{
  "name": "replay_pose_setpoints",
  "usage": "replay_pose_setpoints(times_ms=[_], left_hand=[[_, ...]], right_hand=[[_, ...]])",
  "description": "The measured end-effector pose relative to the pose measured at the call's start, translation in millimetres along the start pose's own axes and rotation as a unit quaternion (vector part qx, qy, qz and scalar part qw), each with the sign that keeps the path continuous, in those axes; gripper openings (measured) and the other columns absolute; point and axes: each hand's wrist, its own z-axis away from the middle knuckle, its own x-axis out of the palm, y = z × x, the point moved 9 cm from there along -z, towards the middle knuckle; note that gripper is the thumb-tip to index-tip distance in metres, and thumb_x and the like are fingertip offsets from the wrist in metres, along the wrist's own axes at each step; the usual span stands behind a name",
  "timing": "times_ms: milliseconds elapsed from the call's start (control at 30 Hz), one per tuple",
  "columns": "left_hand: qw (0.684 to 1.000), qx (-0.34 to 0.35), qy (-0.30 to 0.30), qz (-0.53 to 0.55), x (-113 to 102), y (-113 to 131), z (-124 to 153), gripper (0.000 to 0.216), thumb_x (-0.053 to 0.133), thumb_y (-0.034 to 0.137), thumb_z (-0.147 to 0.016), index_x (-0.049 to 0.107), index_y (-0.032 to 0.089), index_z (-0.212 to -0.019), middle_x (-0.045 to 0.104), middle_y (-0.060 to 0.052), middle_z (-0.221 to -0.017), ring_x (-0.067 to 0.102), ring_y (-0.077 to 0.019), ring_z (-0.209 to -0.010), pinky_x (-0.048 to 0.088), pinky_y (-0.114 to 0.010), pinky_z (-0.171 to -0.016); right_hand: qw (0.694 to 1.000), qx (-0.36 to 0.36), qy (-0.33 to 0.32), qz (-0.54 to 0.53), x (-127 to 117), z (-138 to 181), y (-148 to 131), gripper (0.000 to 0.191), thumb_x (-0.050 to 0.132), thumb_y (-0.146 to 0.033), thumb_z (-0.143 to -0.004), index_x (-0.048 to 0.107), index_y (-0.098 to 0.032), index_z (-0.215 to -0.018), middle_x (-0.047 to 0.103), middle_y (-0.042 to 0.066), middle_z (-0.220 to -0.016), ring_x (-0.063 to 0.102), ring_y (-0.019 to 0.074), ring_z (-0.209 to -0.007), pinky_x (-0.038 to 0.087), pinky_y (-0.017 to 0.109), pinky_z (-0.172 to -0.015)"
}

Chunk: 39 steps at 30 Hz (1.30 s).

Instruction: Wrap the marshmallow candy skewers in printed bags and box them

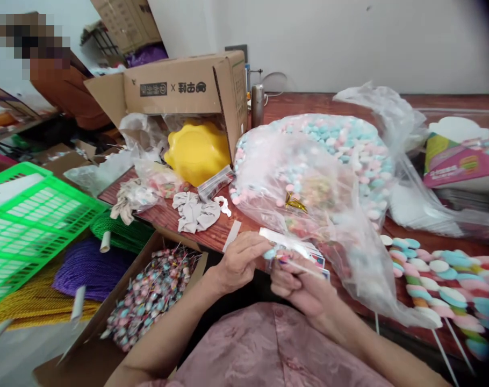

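Wooden table edge (210,238) stays bare near left. My right hand (296,286) pinches a slim stick (307,270); left hand (238,262), I can't tell.

My dusty-pink top (260,349), the pale-blue piece (270,253) and white stick (306,269) I hold; pink, blue and white bagged pieces (357,137), bright yellow object (198,153), bright-green basket (77,207), purple cords (93,269), gold cords (38,298), red-brown grained table (309,105), black-lettered brown carton (180,102)

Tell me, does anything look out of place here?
The cardboard box seems tipped on its side, opening sideways, with a yellow scalloped object at its mouth. Gold strips lie loose atop the clear plastic bag, and a grey cloth is crumpled on the table.
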Motion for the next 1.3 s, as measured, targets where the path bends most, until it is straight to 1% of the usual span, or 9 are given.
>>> replay_pose_setpoints(times_ms=[200, 333, 400, 433, 600, 767, 933, 1167, 1300], left_hand=[[0.973, -0.199, -0.081, -0.086, -59, -26, 61, 0.028, 0.047, 0.013, -0.09, 0.067, 0.02, -0.108, 0.072, -0.009, -0.104, 0.067, -0.0193, -0.1, 0.053, -0.034, -0.091], [0.764, -0.507, -0.316, -0.244, -130, -73, 152, 0.037, 0.047, 0.007, -0.076, 0.07, 0.017, -0.103, 0.072, -0.009, -0.1, 0.067, -0.0243, -0.095, 0.052, -0.037, -0.088], [0.643, -0.555, -0.371, -0.374, -159, -79, 170, 0.04, 0.049, 0.008, -0.074, 0.07, 0.015, -0.107, 0.07, -0.014, -0.101, 0.065, -0.0322, -0.097, 0.052, -0.045, -0.083], [0.639, -0.534, -0.369, -0.412, -157, -79, 161, 0.039, 0.049, 0.011, -0.076, 0.069, 0.013, -0.11, 0.069, -0.016, -0.105, 0.063, -0.0346, -0.1, 0.052, -0.048, -0.084], [0.889, -0.197, -0.347, -0.224, 18, -25, 45, 0.035, 0.044, 0.015, -0.087, 0.061, 0.018, -0.117, 0.062, -0.013, -0.119, 0.054, -0.0265, -0.113, 0.044, -0.043, -0.103], [0.869, -0.068, -0.469, -0.14, 144, 23, 6, 0.042, 0.05, 0.011, -0.077, 0.058, 0.011, -0.118, 0.058, -0.014, -0.118, 0.05, -0.0313, -0.111, 0.047, -0.049, -0.095], [0.868, -0.041, -0.464, -0.169, 145, 12, 16, 0.035, 0.05, 0.008, -0.077, 0.06, 0.012, -0.111, 0.059, -0.014, -0.117, 0.053, -0.0298, -0.103, 0.05, -0.046, -0.085], [0.941, 0.066, -0.308, -0.128, 122, 22, 29, 0.023, 0.046, 0.003, -0.084, 0.062, 0.017, -0.092, 0.063, -0.007, -0.085, 0.06, -0.0215, -0.087, 0.051, -0.035, -0.075], [0.973, 0.086, -0.185, -0.104, 101, 24, 23, 0.024, 0.044, 0.002, -0.086, 0.061, 0.017, -0.097, 0.065, -0.007, -0.086, 0.061, -0.0196, -0.086, 0.051, -0.034, -0.077]], right_hand=[[0.99, 0.135, -0.025, -0.039, 14, -11, 68, 0.03, 0.077, -0.034, -0.069, 0.053, -0.017, -0.078, 0.044, -0.009, -0.044, 0.016, 0.002, -0.035, 0.009, 0.018, -0.037], [0.989, 0.059, 0.03, 0.134, -27, -7, 66, 0.033, 0.073, -0.04, -0.074, 0.058, -0.016, -0.092, 0.059, -0.005, -0.055, 0.027, 0.0026, -0.034, 0.015, 0.018, -0.037], [0.978, 0.041, 0.023, 0.206, -39, 3, 65, 0.023, 0.067, -0.037, -0.079, 0.059, -0.016, -0.086, 0.058, -0.005, -0.057, 0.035, 0.0038, -0.04, 0.023, 0.018, -0.04], [0.969, 0.037, 0.016, 0.243, -41, 9, 63, 0.017, 0.064, -0.033, -0.081, 0.06, -0.016, -0.082, 0.057, -0.004, -0.058, 0.038, 0.0047, -0.043, 0.027, 0.018, -0.042], [0.884, -0.151, 0.04, 0.44, -16, 50, -7, 0.012, 0.057, -0.017, -0.083, 0.065, -0.016, -0.074, 0.061, -0.001, -0.066, 0.053, 0.0096, -0.06, 0.042, 0.022, -0.059], [0.746, -0.357, 0.326, 0.457, -50, 164, -120, 0.01, 0.061, -0.018, -0.088, 0.07, -0.02, -0.089, 0.063, -0.001, -0.066, 0.053, 0.0092, -0.051, 0.041, 0.021, -0.046], [0.537, -0.35, 0.493, 0.588, -116, 251, -154, 0.005, 0.066, -0.024, -0.085, 0.071, -0.024, -0.087, 0.071, 0.0, -0.079, 0.066, 0.0167, -0.069, 0.053, 0.028, -0.065], [0.311, -0.138, 0.351, 0.872, -138, 183, -120, 0.022, 0.06, -0.015, -0.087, 0.073, -0.024, -0.102, 0.07, 0.008, -0.097, 0.062, 0.0237, -0.086, 0.042, 0.033, -0.067], [0.235, -0.102, 0.337, 0.906, -141, 170, -120, 0.012, 0.066, -0.02, -0.085, 0.075, -0.025, -0.092, 0.07, 0.008, -0.094, 0.058, 0.0249, -0.086, 0.037, 0.035, -0.068]])
